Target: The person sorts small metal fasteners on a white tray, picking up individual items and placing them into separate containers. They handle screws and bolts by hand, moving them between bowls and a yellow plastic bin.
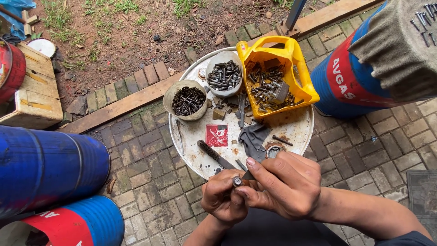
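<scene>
Both of our hands meet low in the view, just over the near edge of the white drum lid [296, 130] that serves us as a bench. Our left hand [223, 198] is curled closed around a small round metal part [237, 181], gripping it so that its end faces up where we can see it. Our right hand [282, 184] is folded around a thin dark tool [248, 175], thumb pressed along it, the tip set right against the metal part. Holding the two this close, in front of us, likely gives us control over a fiddly piece.

On the lid, within reach, lies a wire brush [210, 152] with its handle pointing toward us, a grey rag [253, 139] beside it, and a metal ring [273, 151] just beyond our right knuckles. A loose bolt [282, 140] rests near the rag. Farther back, fasteners seem sorted into containers: a round tub [187, 100] of dark screws, a white tub [224, 74] of bolts, and a cut-open yellow jug [277, 77] full of rusty hardware.

Blue drums [50, 166] lie on the brick paving [150, 182] to our left, and another blue drum [350, 77] stands to the right with a cloth [396, 50] draped over it.
</scene>
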